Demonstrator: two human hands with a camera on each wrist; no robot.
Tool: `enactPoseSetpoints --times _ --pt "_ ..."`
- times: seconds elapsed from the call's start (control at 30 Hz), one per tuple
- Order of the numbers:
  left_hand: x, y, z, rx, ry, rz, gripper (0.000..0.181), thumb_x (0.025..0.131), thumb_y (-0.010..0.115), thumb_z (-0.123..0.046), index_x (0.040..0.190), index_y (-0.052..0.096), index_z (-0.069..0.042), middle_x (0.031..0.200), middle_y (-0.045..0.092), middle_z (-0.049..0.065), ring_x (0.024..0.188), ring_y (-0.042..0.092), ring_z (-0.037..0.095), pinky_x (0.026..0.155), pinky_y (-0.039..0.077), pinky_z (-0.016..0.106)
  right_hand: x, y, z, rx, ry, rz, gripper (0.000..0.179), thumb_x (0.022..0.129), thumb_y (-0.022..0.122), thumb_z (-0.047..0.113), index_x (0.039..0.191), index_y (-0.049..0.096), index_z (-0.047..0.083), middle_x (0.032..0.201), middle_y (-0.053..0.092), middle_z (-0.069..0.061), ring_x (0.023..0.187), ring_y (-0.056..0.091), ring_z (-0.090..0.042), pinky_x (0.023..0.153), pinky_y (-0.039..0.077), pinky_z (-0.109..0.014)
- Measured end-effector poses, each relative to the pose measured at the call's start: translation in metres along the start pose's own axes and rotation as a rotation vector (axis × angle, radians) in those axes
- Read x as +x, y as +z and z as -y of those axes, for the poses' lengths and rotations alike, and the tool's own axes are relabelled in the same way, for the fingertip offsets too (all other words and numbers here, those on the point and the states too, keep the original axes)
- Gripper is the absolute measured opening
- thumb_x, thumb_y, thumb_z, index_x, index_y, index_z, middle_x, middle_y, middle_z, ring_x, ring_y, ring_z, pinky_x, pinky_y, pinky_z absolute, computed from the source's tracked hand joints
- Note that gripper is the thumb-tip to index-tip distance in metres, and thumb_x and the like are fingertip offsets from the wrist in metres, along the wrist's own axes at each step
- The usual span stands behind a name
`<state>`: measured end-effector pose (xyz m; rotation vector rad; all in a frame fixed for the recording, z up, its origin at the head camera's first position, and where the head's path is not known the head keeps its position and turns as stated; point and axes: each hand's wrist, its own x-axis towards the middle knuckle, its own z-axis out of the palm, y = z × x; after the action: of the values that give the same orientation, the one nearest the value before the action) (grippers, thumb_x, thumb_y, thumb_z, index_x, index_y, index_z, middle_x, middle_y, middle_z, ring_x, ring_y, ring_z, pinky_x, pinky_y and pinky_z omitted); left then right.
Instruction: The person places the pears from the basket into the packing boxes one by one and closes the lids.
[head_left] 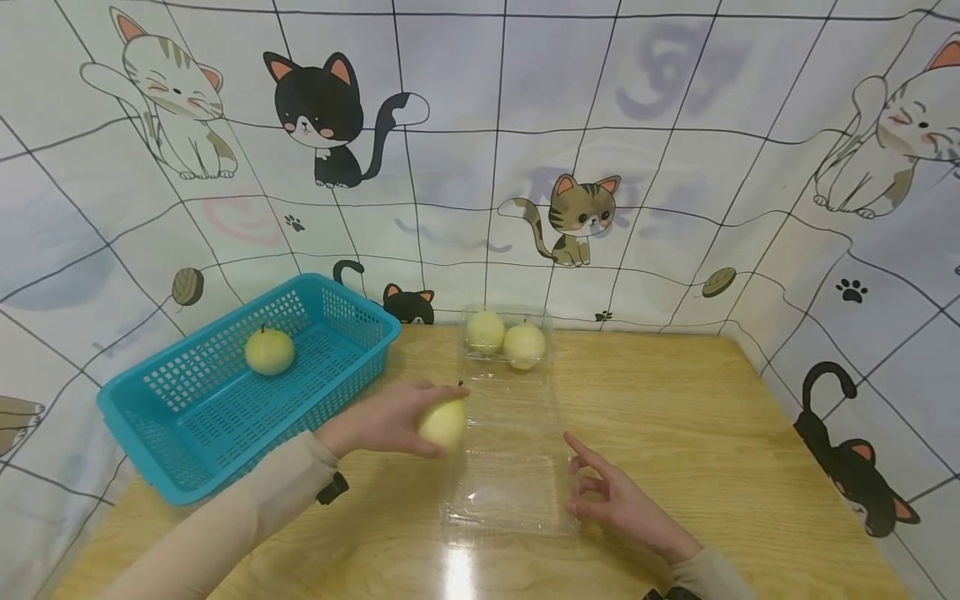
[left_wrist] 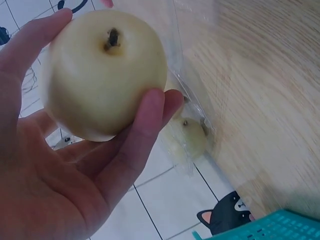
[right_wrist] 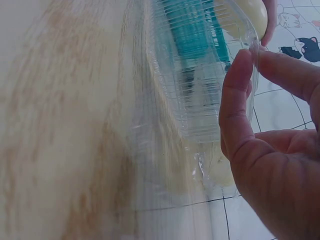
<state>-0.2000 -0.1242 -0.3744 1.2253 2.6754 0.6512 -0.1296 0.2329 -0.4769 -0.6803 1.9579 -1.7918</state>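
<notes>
My left hand [head_left: 378, 419] grips a round pale yellow pear [head_left: 444, 425] just above the left edge of a clear plastic clamshell box [head_left: 513, 492]. In the left wrist view the fingers and thumb curl round this pear [left_wrist: 102, 75], its dark stem showing. On the box's right edge is my right hand [head_left: 617, 504]; in the right wrist view it pinches the thin rim [right_wrist: 254, 75] between thumb and finger. Two more pears, a left one [head_left: 485, 331] and a right one [head_left: 524, 344], sit in the far end of the opened box.
A turquoise slotted basket [head_left: 360, 371] stands at the left, with one pear [head_left: 270, 350] inside. Everything rests on a wooden table [head_left: 660, 417]. Behind and at the sides hangs a white cloth [head_left: 457, 167] with a grid and cartoon cats.
</notes>
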Motion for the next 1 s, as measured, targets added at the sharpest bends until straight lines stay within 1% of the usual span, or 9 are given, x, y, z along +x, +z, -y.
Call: enactPoseSetpoints --times 0.1,0.2,0.23,0.33,0.57,0.67,0.87,1.0 --pt "0.003 0.001 -0.003 0.048 0.027 0.005 0.077 0.073 0.082 -0.036 0.14 0.05 -0.013 0.113 0.062 0.014 0.097 0.059 0.024 0.074 0.051 0.037 0.0 0.0 0.0 0.0 0.001 -0.003 0.087 0.09 0.061 -0.007 0.154 0.003 0.002 0.117 0.023 -0.023 0.089 0.056 -0.008 0.069 0.053 -0.025" --pt "0.005 0.003 -0.008 0.071 0.032 0.014 0.077 0.073 0.082 -0.038 0.139 0.051 -0.014 0.112 0.063 0.013 0.096 0.06 0.024 0.074 0.051 0.038 0.0 0.0 0.001 -0.001 0.004 -0.005 0.087 0.09 0.062 -0.005 0.154 0.003 0.002 0.118 0.023 -0.022 0.089 0.056 -0.009 0.069 0.053 -0.025" --pt "0.006 0.004 -0.009 0.064 0.035 0.018 0.077 0.073 0.082 -0.038 0.139 0.051 -0.013 0.112 0.063 0.014 0.095 0.06 0.024 0.073 0.051 0.037 0.0 0.0 0.0 0.0 0.004 -0.006 0.087 0.09 0.062 -0.005 0.154 0.004 0.003 0.118 0.023 -0.022 0.089 0.056 -0.009 0.069 0.053 -0.026" --pt "0.007 0.007 -0.013 0.035 0.014 0.038 0.077 0.074 0.082 -0.037 0.14 0.05 -0.014 0.113 0.062 0.013 0.094 0.06 0.023 0.073 0.051 0.035 0.0 0.0 0.0 0.0 0.009 -0.006 0.087 0.09 0.062 -0.004 0.154 0.004 0.003 0.118 0.023 -0.022 0.089 0.056 -0.009 0.069 0.054 -0.026" --pt "0.013 0.016 -0.019 -0.006 0.049 0.058 0.077 0.074 0.082 -0.034 0.14 0.049 -0.011 0.113 0.061 0.014 0.095 0.059 0.023 0.073 0.05 0.034 0.0 0.0 0.0 0.004 0.005 -0.001 0.086 0.091 0.06 -0.007 0.155 0.004 0.005 0.117 0.022 -0.022 0.088 0.055 -0.008 0.069 0.053 -0.026" --pt "0.016 0.02 -0.021 -0.02 0.05 0.07 0.077 0.075 0.082 -0.034 0.141 0.049 -0.012 0.115 0.062 0.014 0.097 0.059 0.023 0.074 0.05 0.033 0.0 0.0 0.0 0.003 0.006 -0.003 0.086 0.09 0.06 -0.007 0.155 0.006 0.008 0.117 0.022 -0.022 0.089 0.056 -0.008 0.07 0.054 -0.026" --pt "0.02 0.026 -0.026 -0.041 0.071 0.075 0.077 0.074 0.082 -0.032 0.141 0.048 -0.012 0.117 0.061 0.015 0.101 0.059 0.025 0.078 0.05 0.034 0.0 0.0 0.001 -0.002 0.015 -0.011 0.086 0.091 0.061 -0.005 0.156 0.007 0.009 0.117 0.023 -0.022 0.089 0.056 -0.009 0.07 0.054 -0.027" --pt "0.022 0.029 -0.028 -0.041 0.082 0.068 0.076 0.074 0.082 -0.03 0.14 0.049 -0.013 0.116 0.061 0.016 0.1 0.059 0.025 0.078 0.05 0.033 0.0 0.0 0.001 0.001 0.018 -0.014 0.086 0.091 0.062 -0.005 0.156 0.007 0.008 0.117 0.024 -0.021 0.09 0.056 -0.01 0.07 0.053 -0.026"
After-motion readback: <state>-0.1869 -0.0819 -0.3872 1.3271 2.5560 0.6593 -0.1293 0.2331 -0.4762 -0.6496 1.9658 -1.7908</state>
